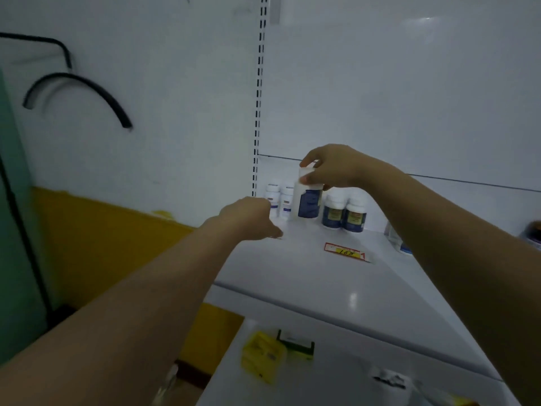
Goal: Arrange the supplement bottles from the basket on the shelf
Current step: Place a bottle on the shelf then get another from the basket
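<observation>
My right hand (330, 168) grips the white cap of a tall white supplement bottle with a dark blue label (307, 202), which stands on the white shelf (292, 268) near its back left corner. Two small white bottles (279, 197) stand just left of it. Two dark blue bottles with yellow labels (345, 216) stand just right of it. My left hand (251, 218) hovers over the shelf's left edge, fingers curled down, holding nothing that I can see. The basket is out of view.
A red and yellow price tag (345, 252) lies flat on the shelf. More containers (398, 241) show partly behind my right forearm, and a dark one (532, 232) at the right edge. A lower shelf (336, 347) carries yellow packets (262, 356). Left is a white and yellow wall (102, 238).
</observation>
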`<state>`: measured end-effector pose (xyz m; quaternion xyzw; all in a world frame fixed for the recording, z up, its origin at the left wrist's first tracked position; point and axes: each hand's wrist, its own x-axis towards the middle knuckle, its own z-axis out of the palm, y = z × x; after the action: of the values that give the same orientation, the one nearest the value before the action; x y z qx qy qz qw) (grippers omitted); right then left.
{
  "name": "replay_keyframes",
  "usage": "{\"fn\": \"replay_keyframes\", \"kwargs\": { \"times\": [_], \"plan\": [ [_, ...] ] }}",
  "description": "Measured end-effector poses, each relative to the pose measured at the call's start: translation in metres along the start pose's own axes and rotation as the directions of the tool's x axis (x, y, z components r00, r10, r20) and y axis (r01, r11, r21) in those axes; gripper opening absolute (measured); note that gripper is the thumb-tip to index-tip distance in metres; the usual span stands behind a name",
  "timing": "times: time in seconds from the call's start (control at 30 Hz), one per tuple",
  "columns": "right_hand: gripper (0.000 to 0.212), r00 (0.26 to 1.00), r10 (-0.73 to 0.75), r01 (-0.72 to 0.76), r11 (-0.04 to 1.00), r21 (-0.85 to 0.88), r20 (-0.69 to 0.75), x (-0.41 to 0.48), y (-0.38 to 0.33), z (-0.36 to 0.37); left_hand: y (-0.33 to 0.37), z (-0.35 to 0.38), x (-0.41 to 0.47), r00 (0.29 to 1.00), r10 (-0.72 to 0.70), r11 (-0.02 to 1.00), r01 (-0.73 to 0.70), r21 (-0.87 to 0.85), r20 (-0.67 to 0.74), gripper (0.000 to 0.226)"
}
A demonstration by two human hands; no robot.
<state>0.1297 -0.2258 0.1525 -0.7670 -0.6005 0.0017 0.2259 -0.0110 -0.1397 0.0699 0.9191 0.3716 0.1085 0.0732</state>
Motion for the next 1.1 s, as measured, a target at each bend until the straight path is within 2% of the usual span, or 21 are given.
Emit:
{"fn": "replay_keyframes", "kwargs": {
  "times": [0.27, 0.7, 0.8, 0.93, 1.03, 1.1],
  "plan": [
    [0.042, 0.986, -0.166, 0.165, 0.986, 0.037, 0.036, 0.031, -0.112, 0.046, -0.104, -0.041, -0.058, 0.977, -0.208, 0.977, 0.210, 0.031, -0.053, 0.054],
    [0.045, 0.934, -0.275, 0.231, 0.951, 0.203, 0.228, 0.089, -0.312, 0.194, -0.327, -0.055, -0.140, 0.889, -0.457, 0.889, 0.458, 0.022, -0.024, 0.047],
    [0.044, 0.914, -0.284, 0.237, 0.953, 0.187, 0.288, 0.109, -0.339, 0.233, -0.371, -0.037, -0.139, 0.868, -0.496, 0.868, 0.496, 0.005, 0.038, 0.036],
    [0.044, 0.896, -0.260, 0.229, 0.965, 0.127, 0.359, 0.148, -0.358, 0.285, -0.423, -0.003, -0.123, 0.847, -0.513, 0.854, 0.520, -0.020, 0.139, 0.042],
    [0.045, 0.887, -0.244, 0.227, 0.970, 0.091, 0.392, 0.186, -0.358, 0.325, -0.459, 0.025, -0.099, 0.836, -0.524, 0.843, 0.536, -0.043, 0.162, 0.050],
    [0.044, 0.885, -0.236, 0.232, 0.971, 0.059, 0.401, 0.215, -0.352, 0.351, -0.481, 0.041, -0.081, 0.834, -0.526, 0.839, 0.541, -0.058, 0.163, 0.045]
  ]
}}
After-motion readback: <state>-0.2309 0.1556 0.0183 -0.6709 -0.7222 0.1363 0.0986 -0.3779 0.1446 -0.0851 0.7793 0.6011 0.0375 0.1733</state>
